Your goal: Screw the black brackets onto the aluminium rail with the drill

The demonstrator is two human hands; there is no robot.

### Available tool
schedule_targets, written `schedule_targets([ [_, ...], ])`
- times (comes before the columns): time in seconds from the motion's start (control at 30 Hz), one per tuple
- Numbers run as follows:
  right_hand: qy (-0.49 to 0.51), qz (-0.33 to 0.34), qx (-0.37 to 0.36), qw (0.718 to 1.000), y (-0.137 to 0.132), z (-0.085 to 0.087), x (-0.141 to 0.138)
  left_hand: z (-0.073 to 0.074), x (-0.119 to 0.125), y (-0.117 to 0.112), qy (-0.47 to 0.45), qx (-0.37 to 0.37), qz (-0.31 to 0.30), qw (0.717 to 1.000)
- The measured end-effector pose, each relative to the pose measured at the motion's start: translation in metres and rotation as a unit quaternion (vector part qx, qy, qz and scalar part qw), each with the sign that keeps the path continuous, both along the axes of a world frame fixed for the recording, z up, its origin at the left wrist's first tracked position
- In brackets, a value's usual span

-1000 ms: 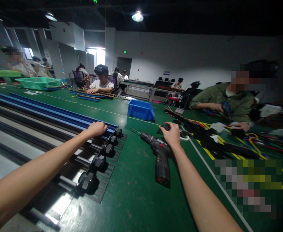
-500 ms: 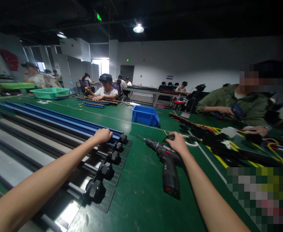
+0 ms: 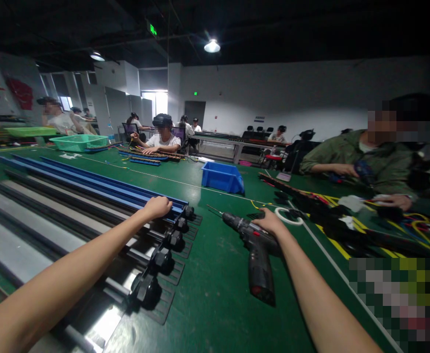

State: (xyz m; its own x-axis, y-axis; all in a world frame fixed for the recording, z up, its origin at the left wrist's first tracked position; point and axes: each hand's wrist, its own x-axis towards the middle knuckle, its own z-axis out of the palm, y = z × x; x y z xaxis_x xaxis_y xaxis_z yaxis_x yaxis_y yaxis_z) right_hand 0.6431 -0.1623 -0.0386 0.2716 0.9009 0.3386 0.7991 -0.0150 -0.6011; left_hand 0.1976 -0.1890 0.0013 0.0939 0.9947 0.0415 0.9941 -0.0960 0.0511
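My left hand is closed over the near end of the blue rails, with its fingertips hidden behind the edge. A black cordless drill lies on its side on the green table, its thin bit pointing to the far left. Over the rear of the drill body is my right hand, thumb on the drill and fingers curled on the far side, partly hidden. Just beyond that hand are a small dark item and a white ring. Black end pieces with round knobs finish the row of rails.
A blue bin stands past the drill, and a green basket is at the far left. At the right, a co-worker in a green jacket holds another drill near bundled wires. Another person sits across the table.
My right hand has shifted slightly from the small dark item onto the drill body, uncovering more of the white ring. My left hand stays on the rail end.
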Motion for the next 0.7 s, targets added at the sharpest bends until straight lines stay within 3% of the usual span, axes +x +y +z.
schedule_targets([
  [0.17,-0.014,0.001,-0.057,0.998,0.006,-0.007,0.005,-0.002,-0.001,0.002,0.002,0.000,-0.004,1.000],
  [0.43,-0.025,0.007,-0.060,0.998,0.008,-0.011,0.009,-0.001,0.000,0.001,0.002,0.001,-0.008,1.000],
  [0.5,-0.028,-0.003,-0.039,0.999,0.006,-0.008,0.008,-0.001,0.000,0.000,0.003,0.001,-0.009,1.000],
  [0.63,-0.046,-0.057,0.070,0.995,0.002,-0.005,0.010,0.000,0.001,-0.001,0.003,0.002,-0.008,1.000],
  [0.7,-0.056,-0.061,0.057,0.995,0.003,-0.007,0.013,0.001,0.001,-0.001,0.002,0.001,-0.011,1.000],
])
